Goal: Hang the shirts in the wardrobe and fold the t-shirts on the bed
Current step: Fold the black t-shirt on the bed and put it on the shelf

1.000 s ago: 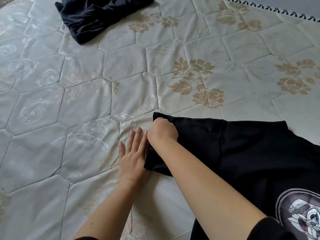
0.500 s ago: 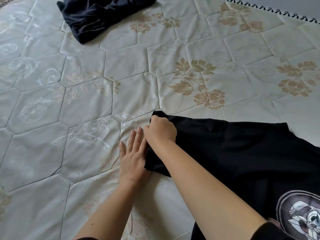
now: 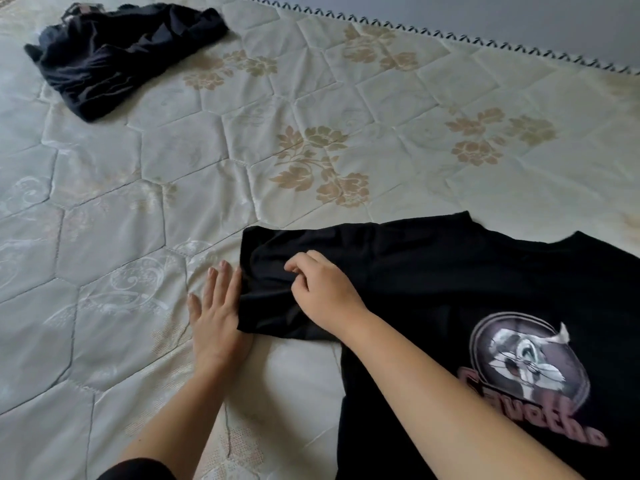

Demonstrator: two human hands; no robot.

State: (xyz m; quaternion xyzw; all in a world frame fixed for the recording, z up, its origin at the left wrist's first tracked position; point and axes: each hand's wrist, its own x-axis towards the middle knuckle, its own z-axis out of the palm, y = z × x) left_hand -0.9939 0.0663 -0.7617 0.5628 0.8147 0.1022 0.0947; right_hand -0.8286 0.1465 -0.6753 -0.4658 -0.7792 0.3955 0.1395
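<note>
**Flatten the sleeve before folding it in**

The right hand (image 3: 325, 292) has its fingers curled, thumb and forefinger pinching up a small ridge of cloth on the sleeve (image 3: 311, 244). The left hand (image 3: 214, 320) lies flat with its fingers straight. It holds nothing, and its side touches the left end of the sleeve where that meets the bed (image 3: 173, 202).

The sleeve belongs to a black t-shirt (image 3: 450, 289) spread face up on the near right part of the bed, with the print (image 3: 530, 362) showing and the sleeve reaching out to the left. The cloth is bunched just left of and under the pinch.

To do this step well, I judge the flat hand should pin the sleeve's end while the pinching hand draws the slack rightward, toward the body of the t-shirt. The pull should stay low and gentle so the rest does not drag or skew. Only once the creases are out should the sleeve be folded across.

A dark garment (image 3: 114, 60) lies crumpled at the far left, well apart, and looks not yet dealt with.
</note>
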